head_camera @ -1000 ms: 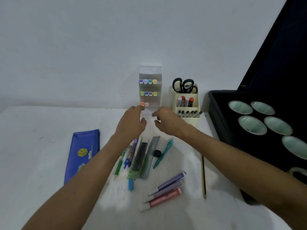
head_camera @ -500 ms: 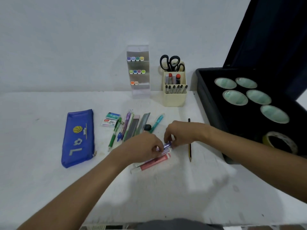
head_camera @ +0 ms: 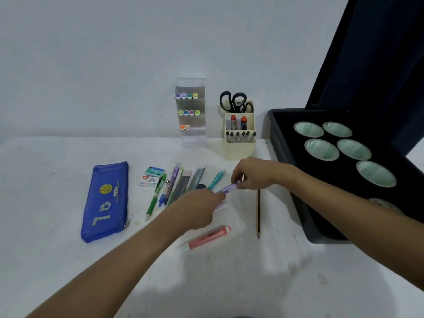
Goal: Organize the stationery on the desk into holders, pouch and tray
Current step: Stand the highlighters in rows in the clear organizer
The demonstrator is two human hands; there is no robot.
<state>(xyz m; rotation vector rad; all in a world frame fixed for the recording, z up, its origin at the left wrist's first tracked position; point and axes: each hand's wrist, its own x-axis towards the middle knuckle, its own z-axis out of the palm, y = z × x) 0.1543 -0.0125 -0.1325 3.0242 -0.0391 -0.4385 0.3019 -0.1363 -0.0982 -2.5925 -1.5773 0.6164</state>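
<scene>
Head view: left hand (head_camera: 197,208) and right hand (head_camera: 253,173) both pinching a purple marker (head_camera: 227,188), fingers clamped on its ends, lifted just above the white desk (head_camera: 68,260). Pink marker (head_camera: 210,237) lying below.

White desk (head_camera: 68,260), scuffed. Left: blue pouch (head_camera: 105,200). Centre: two staple boxes (head_camera: 152,176), cluster of pens and rulers (head_camera: 176,187), pink highlighter (head_camera: 207,237) nearer, pencil (head_camera: 258,214) right of it. Far: clear marker rack (head_camera: 191,113), cream holder (head_camera: 239,136). Right: black tray (head_camera: 289,161).
</scene>
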